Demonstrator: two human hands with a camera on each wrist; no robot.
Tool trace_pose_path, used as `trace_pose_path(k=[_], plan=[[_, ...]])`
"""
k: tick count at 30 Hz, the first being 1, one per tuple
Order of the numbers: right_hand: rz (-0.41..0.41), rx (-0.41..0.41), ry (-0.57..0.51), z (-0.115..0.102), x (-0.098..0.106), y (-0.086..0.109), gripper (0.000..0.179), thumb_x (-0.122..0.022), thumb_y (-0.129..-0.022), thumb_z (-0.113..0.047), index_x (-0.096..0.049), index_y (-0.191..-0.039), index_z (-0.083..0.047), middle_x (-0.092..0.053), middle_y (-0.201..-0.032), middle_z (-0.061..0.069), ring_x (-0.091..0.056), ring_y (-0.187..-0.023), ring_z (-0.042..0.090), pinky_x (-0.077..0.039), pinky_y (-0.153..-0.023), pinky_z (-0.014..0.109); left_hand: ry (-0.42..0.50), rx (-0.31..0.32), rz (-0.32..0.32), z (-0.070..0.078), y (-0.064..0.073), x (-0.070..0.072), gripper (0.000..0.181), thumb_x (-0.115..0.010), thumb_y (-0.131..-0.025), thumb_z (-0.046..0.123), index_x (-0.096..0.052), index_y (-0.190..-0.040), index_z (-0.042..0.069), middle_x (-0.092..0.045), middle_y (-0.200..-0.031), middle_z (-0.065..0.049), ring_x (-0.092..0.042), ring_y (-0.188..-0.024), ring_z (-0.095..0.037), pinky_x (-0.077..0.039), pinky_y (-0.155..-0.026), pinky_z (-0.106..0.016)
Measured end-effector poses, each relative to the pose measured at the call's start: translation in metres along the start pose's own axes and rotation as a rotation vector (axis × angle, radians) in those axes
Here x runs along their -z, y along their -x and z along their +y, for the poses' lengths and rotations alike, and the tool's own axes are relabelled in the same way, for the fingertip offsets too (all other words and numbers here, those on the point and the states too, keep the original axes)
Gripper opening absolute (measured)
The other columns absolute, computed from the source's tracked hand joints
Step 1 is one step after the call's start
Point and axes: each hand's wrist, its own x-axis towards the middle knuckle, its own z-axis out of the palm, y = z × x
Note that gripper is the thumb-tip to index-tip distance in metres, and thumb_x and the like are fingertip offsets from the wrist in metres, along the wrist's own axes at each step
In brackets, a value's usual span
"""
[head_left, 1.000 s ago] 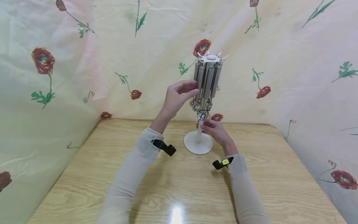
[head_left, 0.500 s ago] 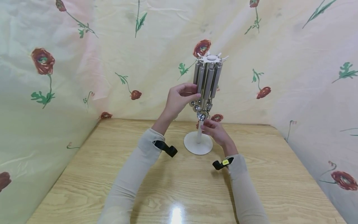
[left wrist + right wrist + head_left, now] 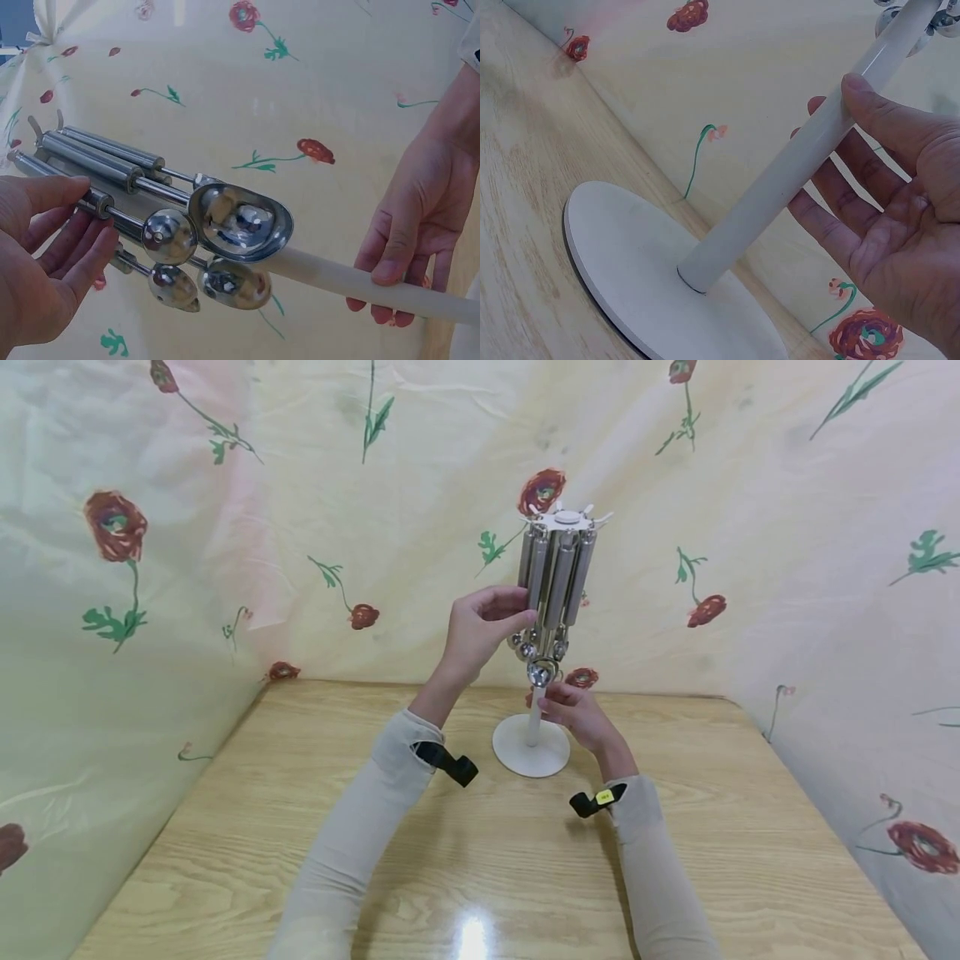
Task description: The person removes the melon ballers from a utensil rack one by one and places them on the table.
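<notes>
A white stand (image 3: 531, 747) with a round base and upright pole (image 3: 772, 187) stands toward the back of the table. Shiny steel scoops (image 3: 557, 581) with thick cylindrical handles hang from its hooked top, rounded bowls down. My left hand (image 3: 477, 628) is at the cluster's left side, thumb and fingers pinching the handle of one scoop (image 3: 169, 236). Beside it, a larger oval-bowled scoop (image 3: 240, 223) hangs in front of the pole. Lower down, my right hand (image 3: 581, 714) grips the pole below the bowls, thumb on one side and fingers round the other.
The wooden table (image 3: 480, 835) runs up to a flowered cloth (image 3: 420, 518) behind the stand, with more cloth at both sides. Black wrist cameras (image 3: 450, 764) sit on the cuffs. A bright light reflection shows on the table's near part.
My left hand has shifted slightly down and right along the handles. The right hand stays on the pole, and the stand has kept its place.
</notes>
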Motion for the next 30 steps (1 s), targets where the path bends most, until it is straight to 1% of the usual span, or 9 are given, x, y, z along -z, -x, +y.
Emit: trace_pose_path(k=[3, 10, 13, 18, 21, 25, 27, 29, 30], plan=[[-0.005, 0.004, -0.002, 0.002, 0.0, 0.0, 0.038, -0.06, -0.103, -0.009, -0.053, -0.135, 0.011, -0.074, -0.11, -0.006, -0.069, -0.109, 0.01, -0.059, -0.096, 0.027, 0.007, -0.017, 0.012, 0.002, 0.002, 0.001, 0.032, -0.079, -0.089, 0.007, -0.072, -0.119, 0.0, -0.075, -0.114, -0.017, -0.073, -0.1, -0.021, -0.061, -0.093, -0.031], [0.007, 0.006, -0.004, 0.003, 0.0, 0.0, 0.023, -0.061, -0.102, -0.008, -0.067, -0.124, -0.007, -0.075, -0.11, -0.006, -0.069, -0.109, 0.01, -0.059, -0.096, 0.026, 0.023, -0.048, 0.021, 0.01, 0.004, 0.005, 0.033, -0.079, -0.088, 0.007, -0.072, -0.119, 0.0, -0.075, -0.113, -0.016, -0.072, -0.098, -0.02, -0.062, -0.092, -0.032], [0.002, 0.009, 0.003, 0.003, 0.001, 0.0, 0.024, -0.06, -0.103, -0.009, -0.065, -0.125, -0.004, -0.074, -0.111, -0.006, -0.069, -0.11, 0.011, -0.059, -0.096, 0.026, 0.037, -0.057, 0.023, 0.011, 0.006, 0.009, 0.033, -0.08, -0.088, 0.006, -0.072, -0.119, 0.0, -0.075, -0.113, -0.016, -0.073, -0.099, -0.02, -0.062, -0.092, -0.032], [-0.004, -0.003, 0.011, 0.002, 0.0, 0.0, 0.036, -0.06, -0.103, -0.01, -0.055, -0.133, 0.009, -0.074, -0.112, -0.006, -0.069, -0.111, 0.011, -0.059, -0.097, 0.027, 0.033, -0.066, 0.027, 0.01, 0.011, 0.019, 0.032, -0.08, -0.087, 0.005, -0.073, -0.118, 0.0, -0.076, -0.112, -0.014, -0.073, -0.099, -0.019, -0.062, -0.093, -0.033], [0.0, -0.003, 0.008, 0.001, 0.0, 0.0, 0.036, -0.06, -0.103, -0.01, -0.055, -0.132, 0.01, -0.074, -0.111, -0.008, -0.069, -0.11, 0.01, -0.059, -0.096, 0.026, 0.02, -0.045, 0.037, 0.003, 0.015, 0.028, 0.033, -0.08, -0.087, 0.005, -0.073, -0.118, 0.001, -0.076, -0.112, -0.014, -0.073, -0.098, -0.018, -0.062, -0.092, -0.032], [0.014, 0.004, -0.022, 0.001, 0.001, 0.0, 0.021, -0.06, -0.102, -0.007, -0.066, -0.122, -0.005, -0.075, -0.108, -0.008, -0.069, -0.107, 0.009, -0.06, -0.094, 0.025, 0.005, 0.014, 0.067, -0.011, 0.022, 0.039, 0.032, -0.081, -0.086, 0.005, -0.073, -0.117, -0.001, -0.076, -0.107, -0.012, -0.072, -0.093, -0.015, -0.062, -0.089, -0.029], [0.019, 0.009, -0.039, 0.001, 0.0, 0.0, 0.019, -0.06, -0.102, -0.005, -0.068, -0.118, -0.009, -0.076, -0.107, -0.007, -0.069, -0.106, 0.009, -0.06, -0.093, 0.025, 0.004, 0.05, 0.084, -0.02, 0.026, 0.044, 0.032, -0.081, -0.086, 0.004, -0.073, -0.116, -0.002, -0.077, -0.101, -0.008, -0.071, -0.089, -0.013, -0.062, -0.087, -0.027], [0.022, 0.01, -0.048, 0.002, 0.0, 0.0, 0.02, -0.06, -0.101, -0.003, -0.067, -0.119, -0.008, -0.076, -0.107, -0.006, -0.07, -0.106, 0.009, -0.06, -0.093, 0.025, 0.005, 0.089, 0.101, -0.03, 0.03, 0.049, 0.031, -0.081, -0.085, 0.004, -0.073, -0.115, -0.003, -0.076, -0.096, -0.003, -0.071, -0.086, -0.011, -0.062, -0.085, -0.025], [0.017, 0.008, -0.042, 0.002, -0.001, 0.0, 0.021, -0.06, -0.101, -0.004, -0.066, -0.122, -0.004, -0.076, -0.107, -0.006, -0.069, -0.106, 0.009, -0.06, -0.093, 0.025, 0.003, 0.106, 0.107, -0.035, 0.032, 0.052, 0.032, -0.081, -0.085, 0.004, -0.073, -0.114, -0.004, -0.076, -0.094, 0.0, -0.071, -0.085, -0.011, -0.062, -0.084, -0.024]])
